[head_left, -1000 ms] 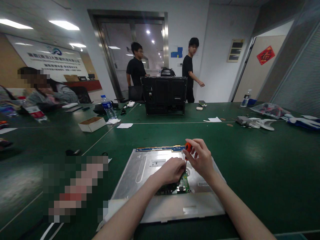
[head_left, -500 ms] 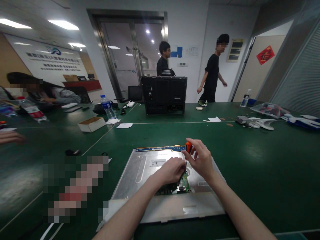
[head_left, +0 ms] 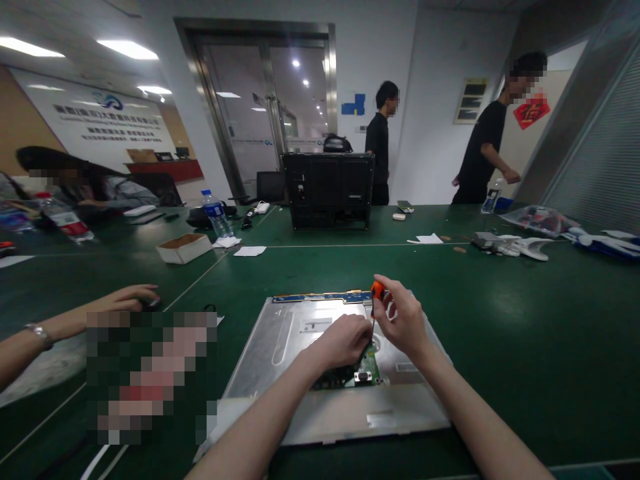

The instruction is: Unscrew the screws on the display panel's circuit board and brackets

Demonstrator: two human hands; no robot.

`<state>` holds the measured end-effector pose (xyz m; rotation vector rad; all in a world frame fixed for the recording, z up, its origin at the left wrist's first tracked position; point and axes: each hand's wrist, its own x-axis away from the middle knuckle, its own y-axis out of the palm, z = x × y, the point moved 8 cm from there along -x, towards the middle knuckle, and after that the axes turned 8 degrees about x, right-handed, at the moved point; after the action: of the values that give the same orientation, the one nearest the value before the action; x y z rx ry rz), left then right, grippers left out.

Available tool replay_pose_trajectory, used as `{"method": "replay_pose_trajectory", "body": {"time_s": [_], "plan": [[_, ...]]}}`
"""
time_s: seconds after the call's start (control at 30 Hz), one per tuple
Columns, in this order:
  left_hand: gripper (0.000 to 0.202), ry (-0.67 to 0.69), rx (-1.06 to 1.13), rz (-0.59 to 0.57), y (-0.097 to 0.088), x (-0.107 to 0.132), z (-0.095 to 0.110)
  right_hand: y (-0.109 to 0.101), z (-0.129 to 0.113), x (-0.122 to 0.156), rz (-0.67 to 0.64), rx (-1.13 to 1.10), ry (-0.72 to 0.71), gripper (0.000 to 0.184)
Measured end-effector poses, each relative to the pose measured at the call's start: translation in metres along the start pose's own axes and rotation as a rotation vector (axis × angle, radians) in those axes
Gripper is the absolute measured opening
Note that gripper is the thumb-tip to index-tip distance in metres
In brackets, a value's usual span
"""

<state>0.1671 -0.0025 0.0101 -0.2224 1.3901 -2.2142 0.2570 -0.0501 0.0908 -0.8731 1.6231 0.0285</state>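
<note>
My right hand (head_left: pixel 403 317) grips the orange and black handle of a screwdriver (head_left: pixel 378 289), whose thin shaft points down. Beside the shaft, my left hand (head_left: pixel 345 339) is closed, fingers curled downward; whatever they pinch is hidden, and so is the screwdriver's tip. Both hands are over a flat silver metal display panel (head_left: pixel 280 387) lying on the table. A green circuit board (head_left: pixel 370 367) with a connector sits on the panel, partly covered by my left hand. Along the panel's far edge runs a narrow blue circuit strip (head_left: pixel 320 298).
Another person's hand (head_left: pixel 125 300) reaches over a small dark object at left. A black monitor housing (head_left: pixel 329 190) stands beyond the panel. Across the green table (head_left: pixel 525 347) are a white box (head_left: pixel 185 249), a water bottle (head_left: pixel 216 215) and metal parts (head_left: pixel 505 245). Two people walk behind.
The other person's hand has come in from the left onto the dark object. Both walking people have moved right. My hands stay almost in place, with the right fingers slightly shifted on the screwdriver handle.
</note>
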Motion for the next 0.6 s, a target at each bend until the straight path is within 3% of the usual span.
{"method": "replay_pose_trajectory", "body": {"time_s": [0.6], "plan": [[0.016,0.008,-0.022,-0.003,0.0009,-0.0001,-0.0006,0.0032,0.0041,0.0014,-0.011,0.034,0.032,0.037]]}}
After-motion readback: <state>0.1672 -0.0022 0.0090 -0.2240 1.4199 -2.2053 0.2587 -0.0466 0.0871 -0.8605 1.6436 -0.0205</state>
